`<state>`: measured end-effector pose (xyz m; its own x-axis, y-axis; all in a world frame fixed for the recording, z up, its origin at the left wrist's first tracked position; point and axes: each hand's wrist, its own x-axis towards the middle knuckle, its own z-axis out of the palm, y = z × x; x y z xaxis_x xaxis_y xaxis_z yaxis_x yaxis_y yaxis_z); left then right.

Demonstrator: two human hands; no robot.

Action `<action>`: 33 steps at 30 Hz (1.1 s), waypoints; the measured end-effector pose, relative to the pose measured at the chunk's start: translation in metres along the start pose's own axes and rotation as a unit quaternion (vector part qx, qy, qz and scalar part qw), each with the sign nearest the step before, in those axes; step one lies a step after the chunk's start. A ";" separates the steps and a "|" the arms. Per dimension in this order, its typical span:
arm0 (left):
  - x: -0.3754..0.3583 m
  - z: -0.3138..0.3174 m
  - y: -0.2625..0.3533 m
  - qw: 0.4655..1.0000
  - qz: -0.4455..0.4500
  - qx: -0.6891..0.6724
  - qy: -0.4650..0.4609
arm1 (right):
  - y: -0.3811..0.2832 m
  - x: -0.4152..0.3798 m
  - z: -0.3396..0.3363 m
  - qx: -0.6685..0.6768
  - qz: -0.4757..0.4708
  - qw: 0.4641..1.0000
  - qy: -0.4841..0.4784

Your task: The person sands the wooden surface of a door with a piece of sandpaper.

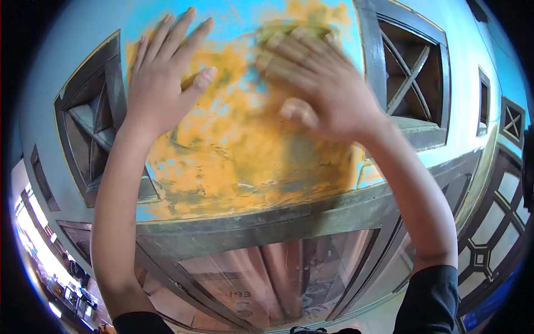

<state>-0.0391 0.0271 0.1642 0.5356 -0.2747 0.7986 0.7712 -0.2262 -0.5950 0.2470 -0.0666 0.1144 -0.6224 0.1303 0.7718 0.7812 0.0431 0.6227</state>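
My left hand [161, 83] lies against the wall panel [222, 161] with its fingers spread and nothing held. The panel's light-blue paint is worn through to orange, with greyish patches. To the right, my right hand [328, 89] is smeared by motion, its fingers stretched out over the upper part of the panel. Under those fingers an olive-green sheet [297, 28], apparently sandpaper, shows along the fingertips. Most of the sheet is hidden by the hand.
Dark framed vents with crossed bars flank the panel, one at left [89, 125] and one at right [414, 69]. A dark wooden beam [267, 225] runs below it, over a glass pane [283, 278] with a curtain behind. A patterned door [492, 234] stands far right.
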 end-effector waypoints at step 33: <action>-0.010 0.010 -0.014 0.999 -0.031 0.021 0.038 | -0.045 -0.078 -0.009 0.001 0.138 0.990 -0.008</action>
<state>-0.0521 0.0422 0.1658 0.4599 -0.3323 0.8234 0.8169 -0.2051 -0.5390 0.2599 -0.0873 0.0271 -0.3850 0.1528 0.9102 0.9213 0.0060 0.3887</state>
